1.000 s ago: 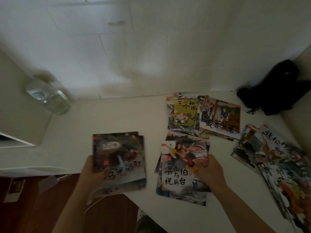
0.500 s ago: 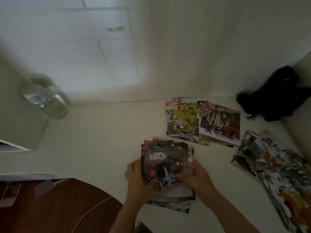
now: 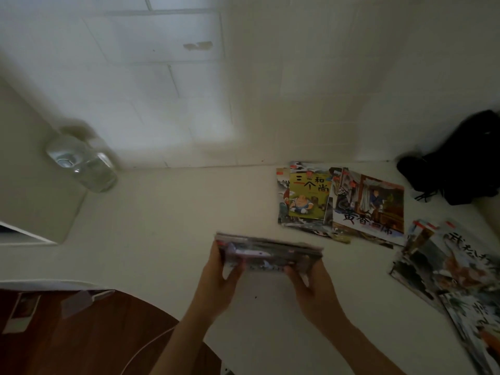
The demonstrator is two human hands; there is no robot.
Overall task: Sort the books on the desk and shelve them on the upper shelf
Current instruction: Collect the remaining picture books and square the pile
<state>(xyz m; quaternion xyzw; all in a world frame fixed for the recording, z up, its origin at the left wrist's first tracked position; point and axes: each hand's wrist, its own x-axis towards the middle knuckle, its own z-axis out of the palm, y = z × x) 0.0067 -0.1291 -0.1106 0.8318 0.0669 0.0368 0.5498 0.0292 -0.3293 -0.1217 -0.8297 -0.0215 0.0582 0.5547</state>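
Since I've only got one small bundle in hand so far, I'd call this the early part of the job. My left hand point(image 3: 216, 277) and right hand point(image 3: 311, 282) are both curled round the ends of a thin stack of glossy picture books point(image 3: 266, 253), thumbs on top and fingers underneath, and the stack is lifted off the white desk point(image 3: 162, 212), tilted so I'm mostly seeing its near edge. It's blurry, so I can't say how many books are in it, maybe a handful.

Not sorted yet, as far as I can see:
- a loose pile at the back right with a yellow-green cartoon-monk cover point(image 3: 308, 196) on top
- a picture book with a red-brown indoor scene on its cover point(image 3: 370, 209) lying overlapped just beside it
- a fanned-out spread of pale illustrated books point(image 3: 454, 269) along the right edge of the desk, running out of view

Nothing's on the upper shelf that I can see; the shelf isn't even in view. So there's more gathering and squaring up to do, then all of the shelving.

Other stuff around: a clear glass jar point(image 3: 81, 166) at the far left and a black bag with cords point(image 3: 460, 163) in the right corner, both well clear of my hands.
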